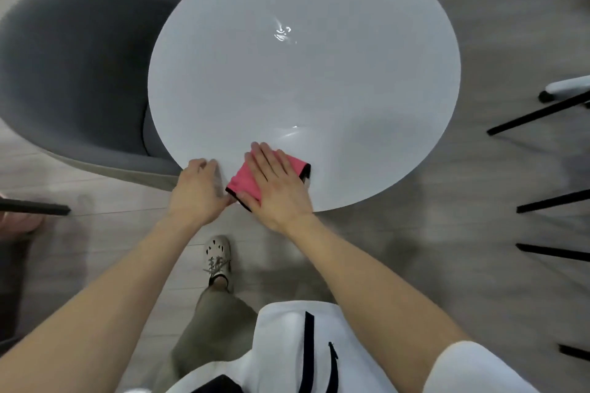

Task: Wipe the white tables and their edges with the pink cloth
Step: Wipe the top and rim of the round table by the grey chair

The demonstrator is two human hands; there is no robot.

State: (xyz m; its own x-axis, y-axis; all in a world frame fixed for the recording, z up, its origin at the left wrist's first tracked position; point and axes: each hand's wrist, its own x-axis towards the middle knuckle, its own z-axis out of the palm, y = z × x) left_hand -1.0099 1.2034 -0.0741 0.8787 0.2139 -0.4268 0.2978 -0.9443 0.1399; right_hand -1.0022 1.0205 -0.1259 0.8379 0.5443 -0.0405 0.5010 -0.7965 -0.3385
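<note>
1. The pink cloth [244, 182] lies folded on the round white bench [303, 73], close to the rim nearest the person. Its near-left corner reaches that rim.
2. The right hand [274, 183] lies flat on top of the cloth. Its fingers [261, 156] are straight and spread, pressing down rather than gripping, and they point away and to the left.
3. The left hand [199, 190] sits at the rim just left of the cloth, fingers bent, thumb near the cloth's corner. I cannot tell whether it grips the rim, pinches the corner or only rests there.
4. The cloth's long side runs on a slant, from near-left to far-right. It sits directly under the right hand's fingers, so that hand is plainly the one to drive it.
5. Nearly all of the bench top lies beyond the cloth and to its right. The next stroke would likely push outward that way, or along the curved rim.
6. A grey chair [73, 67] stands tucked against the bench's left side.
</note>
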